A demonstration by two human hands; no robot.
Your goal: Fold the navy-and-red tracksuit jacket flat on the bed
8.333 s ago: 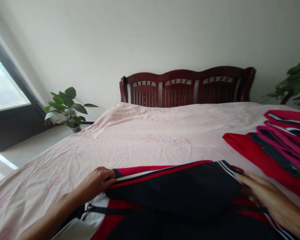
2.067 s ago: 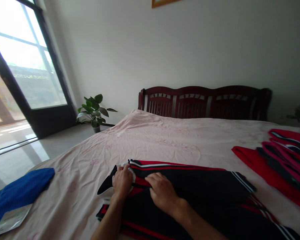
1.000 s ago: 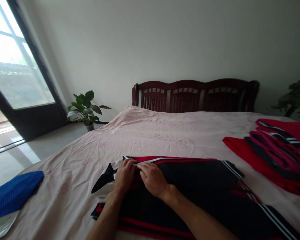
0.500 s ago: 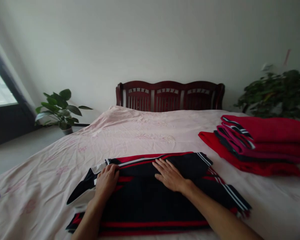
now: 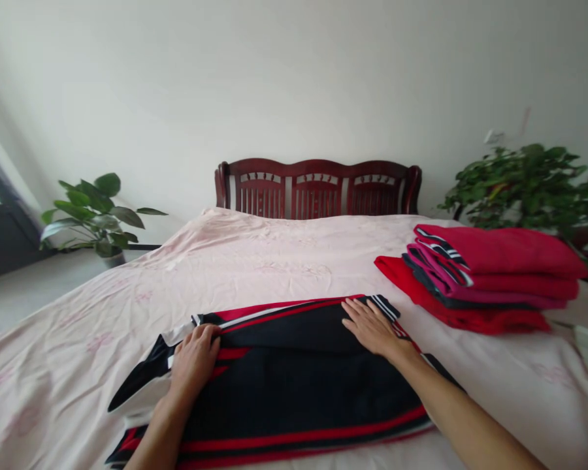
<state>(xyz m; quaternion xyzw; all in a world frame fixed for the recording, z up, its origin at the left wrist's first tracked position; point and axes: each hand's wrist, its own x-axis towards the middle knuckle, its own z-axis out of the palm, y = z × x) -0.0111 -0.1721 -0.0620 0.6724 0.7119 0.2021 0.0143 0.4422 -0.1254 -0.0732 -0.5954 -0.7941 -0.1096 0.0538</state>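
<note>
A pale wall (image 5: 304, 85) and a dark red slatted wooden back (image 5: 318, 169) rise behind a pink flowered sheet (image 5: 255, 261) in the head view, where a navy garment (image 5: 294, 385) with red and white trim lies spread in front of us. Our left grip (image 5: 196, 359) rests on the garment beside its pale section, fingers curved over the cloth; we cannot tell whether they pinch it. Our right grip (image 5: 372, 329) is released, laid palm-down, fingers outstretched, near the upper edge and just beside a white-striped end. To our right, a stack of folded red, magenta and dark clothes (image 5: 500, 261) sits near leafy greenery (image 5: 524, 186); at left, a potted plant (image 5: 105, 209) stands on the floor (image 5: 10, 300).
</note>
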